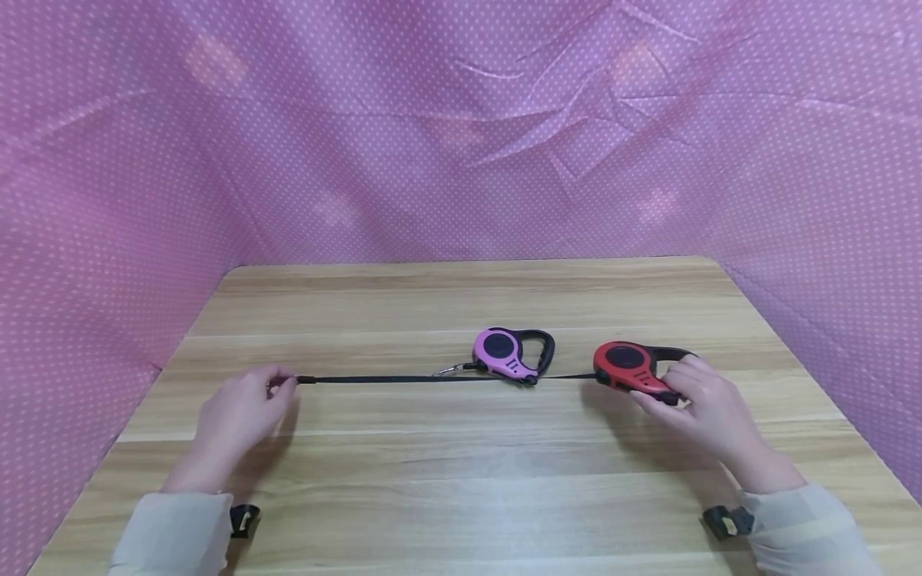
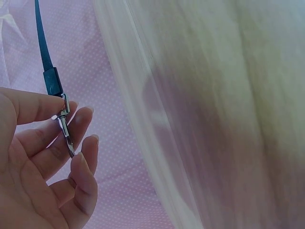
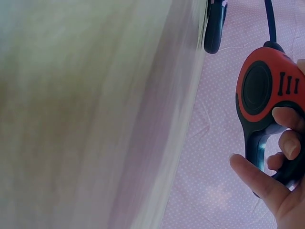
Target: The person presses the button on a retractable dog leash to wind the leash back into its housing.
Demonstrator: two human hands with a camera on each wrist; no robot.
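A red and black retractable dog leash is held by my right hand at its handle end, with fingers curled through the loop in the right wrist view. Its black strap runs out leftward in a straight line to my left hand. There the fingers pinch the silver metal clip at the strap's end. A pink and black retractable leash lies between the hands, its own clip pointing left. The red leash's strap passes its lower edge, partly hidden there.
Under everything is a wood-grain table. Pink dotted cloth hangs behind it and on both sides. A black wrist device sits by the left sleeve, and another by the right sleeve.
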